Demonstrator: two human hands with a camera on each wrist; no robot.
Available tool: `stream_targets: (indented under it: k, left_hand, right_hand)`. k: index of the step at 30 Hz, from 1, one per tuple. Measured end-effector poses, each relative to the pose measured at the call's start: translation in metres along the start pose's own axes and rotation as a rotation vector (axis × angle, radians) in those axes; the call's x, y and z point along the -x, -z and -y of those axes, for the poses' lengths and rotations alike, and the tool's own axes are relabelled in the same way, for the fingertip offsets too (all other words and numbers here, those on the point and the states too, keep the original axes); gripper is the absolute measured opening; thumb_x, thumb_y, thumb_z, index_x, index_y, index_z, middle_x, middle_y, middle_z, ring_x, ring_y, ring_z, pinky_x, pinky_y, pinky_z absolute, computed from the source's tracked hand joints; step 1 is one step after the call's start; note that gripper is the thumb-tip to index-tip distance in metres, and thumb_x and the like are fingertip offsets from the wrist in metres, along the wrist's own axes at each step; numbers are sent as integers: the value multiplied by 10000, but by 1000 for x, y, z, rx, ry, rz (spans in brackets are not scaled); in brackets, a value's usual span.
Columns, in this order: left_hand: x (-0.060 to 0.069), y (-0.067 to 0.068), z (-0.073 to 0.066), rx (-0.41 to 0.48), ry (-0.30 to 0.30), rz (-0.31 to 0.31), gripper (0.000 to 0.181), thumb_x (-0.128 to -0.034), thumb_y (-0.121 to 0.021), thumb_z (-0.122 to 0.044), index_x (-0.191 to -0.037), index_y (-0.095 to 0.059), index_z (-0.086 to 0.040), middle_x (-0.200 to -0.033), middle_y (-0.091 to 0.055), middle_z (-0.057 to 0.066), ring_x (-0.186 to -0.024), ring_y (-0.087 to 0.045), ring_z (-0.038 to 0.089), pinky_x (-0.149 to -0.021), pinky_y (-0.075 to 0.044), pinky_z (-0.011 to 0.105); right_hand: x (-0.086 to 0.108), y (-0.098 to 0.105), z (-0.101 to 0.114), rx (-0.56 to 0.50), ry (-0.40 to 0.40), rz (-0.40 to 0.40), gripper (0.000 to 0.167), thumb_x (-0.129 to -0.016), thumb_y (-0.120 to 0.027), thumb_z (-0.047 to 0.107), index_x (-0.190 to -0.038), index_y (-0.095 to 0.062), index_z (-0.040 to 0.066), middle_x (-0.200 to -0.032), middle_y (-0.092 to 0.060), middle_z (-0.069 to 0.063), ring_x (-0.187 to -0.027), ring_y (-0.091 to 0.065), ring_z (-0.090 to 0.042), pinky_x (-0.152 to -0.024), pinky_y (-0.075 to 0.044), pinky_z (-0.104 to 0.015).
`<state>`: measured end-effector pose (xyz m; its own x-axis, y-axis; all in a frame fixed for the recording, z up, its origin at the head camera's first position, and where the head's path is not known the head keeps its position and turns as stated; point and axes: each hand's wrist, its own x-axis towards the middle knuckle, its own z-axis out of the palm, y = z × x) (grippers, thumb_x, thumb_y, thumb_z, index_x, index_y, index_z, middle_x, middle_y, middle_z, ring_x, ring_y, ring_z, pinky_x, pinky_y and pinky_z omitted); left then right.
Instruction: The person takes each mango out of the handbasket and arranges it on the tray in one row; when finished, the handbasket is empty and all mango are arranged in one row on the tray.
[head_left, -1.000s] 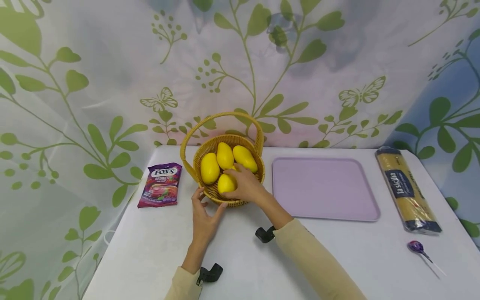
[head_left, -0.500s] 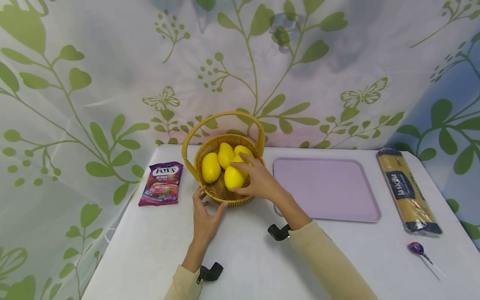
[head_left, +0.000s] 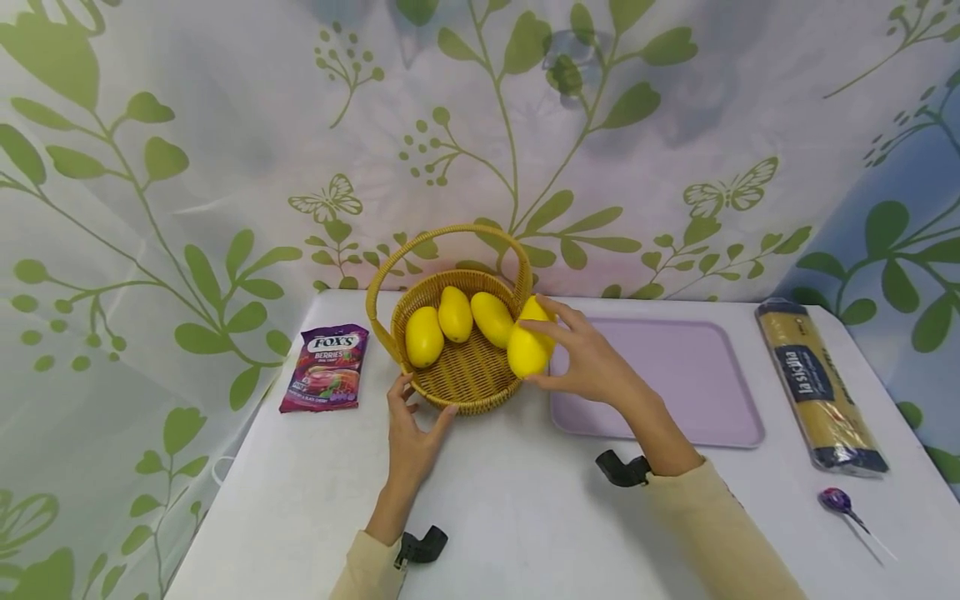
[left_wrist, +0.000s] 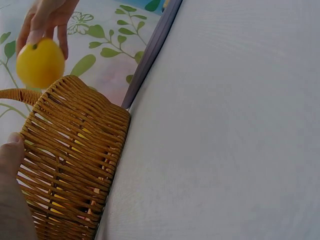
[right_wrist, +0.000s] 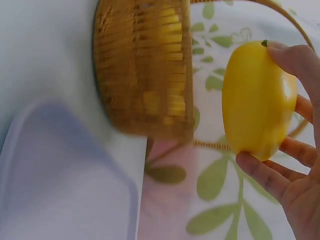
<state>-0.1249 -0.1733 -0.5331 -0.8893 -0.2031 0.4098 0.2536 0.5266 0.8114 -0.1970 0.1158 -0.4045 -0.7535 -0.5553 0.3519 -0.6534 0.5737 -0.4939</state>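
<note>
My right hand (head_left: pixel 592 358) pinches a yellow mango (head_left: pixel 531 346) between thumb and fingertips, above the right rim of the wicker basket (head_left: pixel 468 404). In the right wrist view the held mango (right_wrist: pixel 257 100) shows a small green stem end near the thumb. Three more mangoes stay in the basket: a left one (head_left: pixel 424 337), a middle one (head_left: pixel 455 314) and a right one (head_left: pixel 492 319). At the basket's front left, my left hand (head_left: pixel 411 437) holds its side, fingers and thumb on the rim. The left wrist view shows the thumb (left_wrist: pixel 11 152) against the wicker.
A lilac tray (head_left: pixel 660 383) lies right of the basket, partly behind my right hand. Farther right are a spaghetti pack (head_left: pixel 817 383) and a lollipop (head_left: pixel 836 500). A purple candy bag (head_left: pixel 325 368) lies to the left. The basket's tall handle (head_left: pixel 457 229) arches over it.
My right hand has lifted a mango out of the basket and carried it right, over the rim toward the tray. My left hand has stayed at the basket.
</note>
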Motion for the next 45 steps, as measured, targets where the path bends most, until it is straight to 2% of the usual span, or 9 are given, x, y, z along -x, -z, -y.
stream_targets:
  k: [7, 16, 31, 37, 41, 45]
  left_hand:
    - [-1, 0, 0, -1, -10, 0, 823, -831, -780, -334, -1451, -268, -160, -1491, -380, 135, -1283, -452, 275, -957, -460, 490]
    - [0, -1, 2, -6, -8, -7, 828, -830, -783, -332, -1439, -287, -69, -1498, -381, 125, -1279, -462, 284, -943, -460, 483]
    - [0, -2, 3, -1, -11, -5, 810, -837, -776, -333, -1441, -283, -113, -1496, -381, 148, -1276, -462, 286, -938, -455, 487]
    - [0, -2, 4, 3, -10, 0, 812, -840, -774, -334, -1447, -274, -130, -1507, -367, 115, -1286, -453, 287, -949, -450, 483]
    - [1, -1, 4, 3, -7, 0, 819, -837, -778, -336, -1446, -274, -123, -1505, -367, 100, -1284, -454, 286, -951, -452, 484]
    - [0, -2, 5, 1, -18, -1, 829, -831, -783, -327, -1448, -273, -111, -1502, -370, 115, -1280, -455, 279, -945, -453, 488]
  right_hand:
    - [24, 12, -35, 29, -71, 41, 756, -714, -868, 305, -1392, -542, 239, -1590, -290, -103, -1407, -320, -391, -1024, -419, -614]
    - [39, 11, -67, 67, -117, 131, 734, -714, -868, 272, -1374, -567, 155, -1563, -303, -200, -1379, -314, -450, -1032, -371, -664]
    - [39, 10, -83, 79, -123, 293, 753, -726, -854, 198, -1404, -538, 111, -1578, -266, -224, -1389, -281, -488, -1063, -350, -644]
    - [34, 10, -88, 52, -98, 308, 807, -727, -849, 187, -1440, -481, 92, -1572, -301, -203, -1433, -265, -451, -1088, -288, -672]
    - [34, 9, -88, 48, -121, 322, 790, -741, -842, 213, -1436, -484, 102, -1575, -306, -190, -1455, -223, -450, -1088, -245, -703]
    - [34, 9, -88, 25, -130, 329, 769, -750, -836, 210, -1429, -493, 94, -1583, -287, -190, -1469, -192, -439, -1119, -252, -653]
